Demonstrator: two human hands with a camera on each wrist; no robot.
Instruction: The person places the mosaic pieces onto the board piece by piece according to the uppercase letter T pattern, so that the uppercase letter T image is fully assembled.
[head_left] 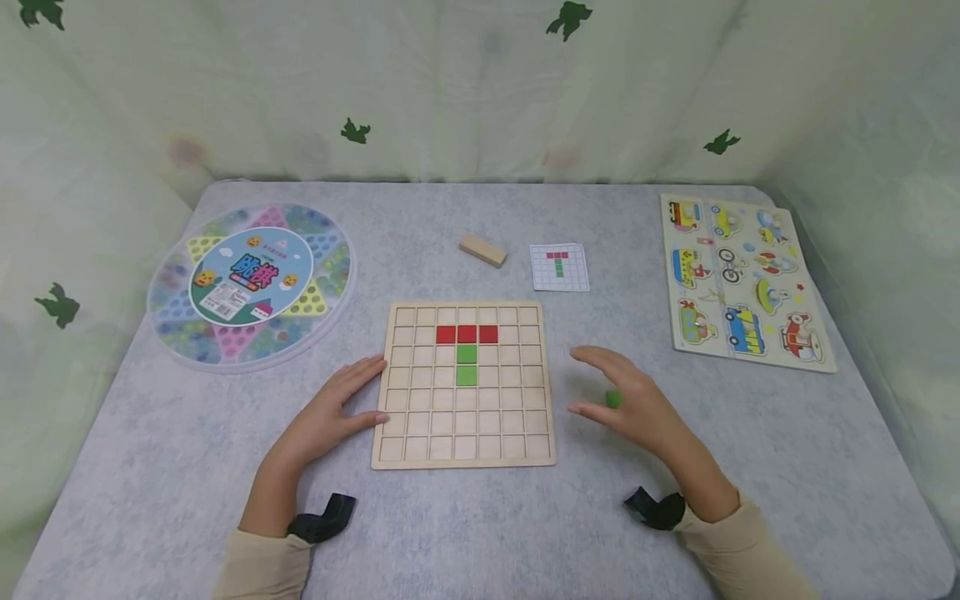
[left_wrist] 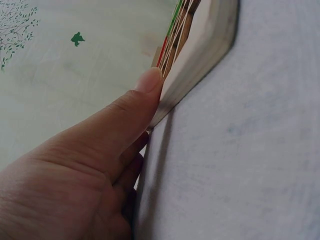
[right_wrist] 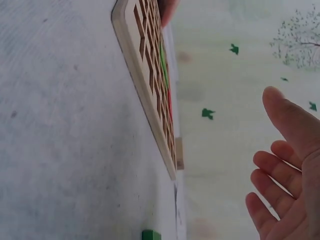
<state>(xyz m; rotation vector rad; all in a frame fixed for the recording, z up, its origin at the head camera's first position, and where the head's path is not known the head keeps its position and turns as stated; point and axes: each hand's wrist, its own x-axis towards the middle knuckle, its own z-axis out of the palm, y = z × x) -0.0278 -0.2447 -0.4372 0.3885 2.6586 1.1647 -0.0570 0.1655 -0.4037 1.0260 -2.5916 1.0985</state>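
A square wooden grid board (head_left: 547,417) lies flat in the middle of the table. Three red tiles (head_left: 467,334) form a row in its upper part, with two green tiles (head_left: 467,365) in a column below the middle one. My left hand (head_left: 330,408) rests at the board's left edge, thumb and fingertips touching it, as the left wrist view also shows. Off the board's right side, my right hand (head_left: 630,400) is raised with fingers spread and nothing between them. A green block (right_wrist: 151,235) sits on the table, partly covered by that hand in the head view.
Behind the board lie a plain wooden block (head_left: 483,250) and a small pattern card (head_left: 560,282) with a red and green T. A round Chinese checkers set (head_left: 251,279) is at the left. A vehicle puzzle board (head_left: 712,292) lies at the right.
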